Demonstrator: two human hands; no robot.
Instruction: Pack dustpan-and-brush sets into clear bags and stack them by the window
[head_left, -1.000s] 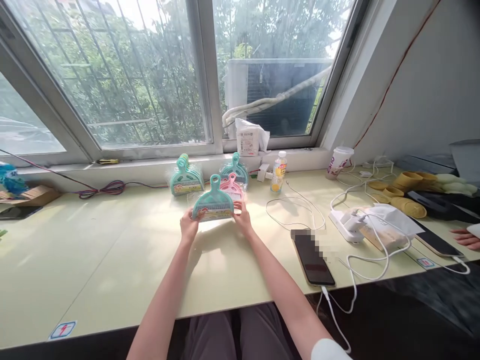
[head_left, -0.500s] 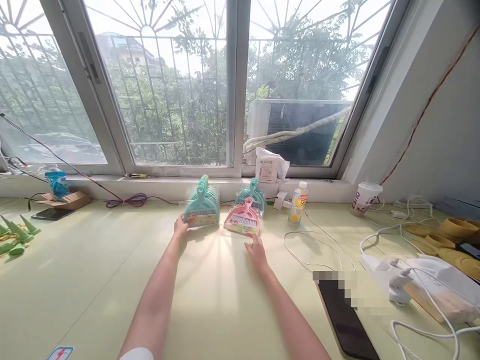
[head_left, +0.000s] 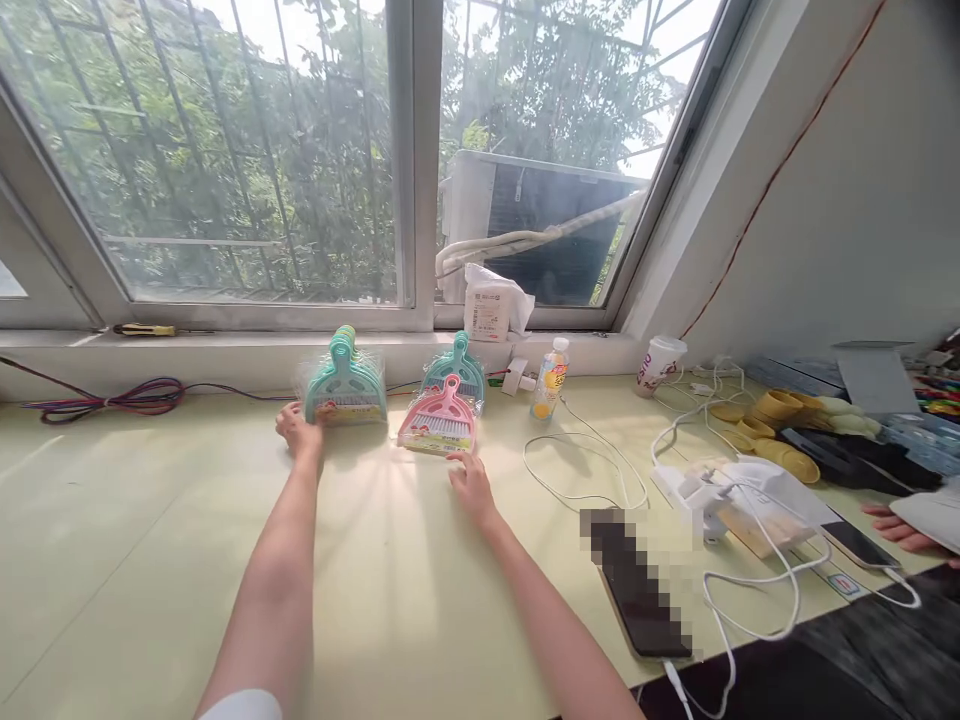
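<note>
My left hand [head_left: 300,432] is at the left edge of a row of teal dustpan-and-brush sets [head_left: 346,385], stood one behind another in clear wrapping. Its fingers are apart, with the thumb side at the pack's lower corner. A pink dustpan-and-brush set [head_left: 441,418] leans against another teal dustpan set [head_left: 460,362] to the right. Just below the pink set's lower right corner, my right hand [head_left: 471,484] has its fingers loosely stretched; whether a fingertip touches the wrapping I cannot tell.
A juice bottle [head_left: 551,380], a tissue pack [head_left: 491,305] and a paper cup [head_left: 660,367] are along the window side. White cables lie around a phone [head_left: 645,610]. Another person's hand [head_left: 904,527] rests at the right edge. Bundled wires [head_left: 112,400] lie left.
The view has turned to the right, bringing another person's hand and sleeve into sight. My left hand shifts slightly outward from the teal stack; the right hand is slightly lower beside the pink set.
</note>
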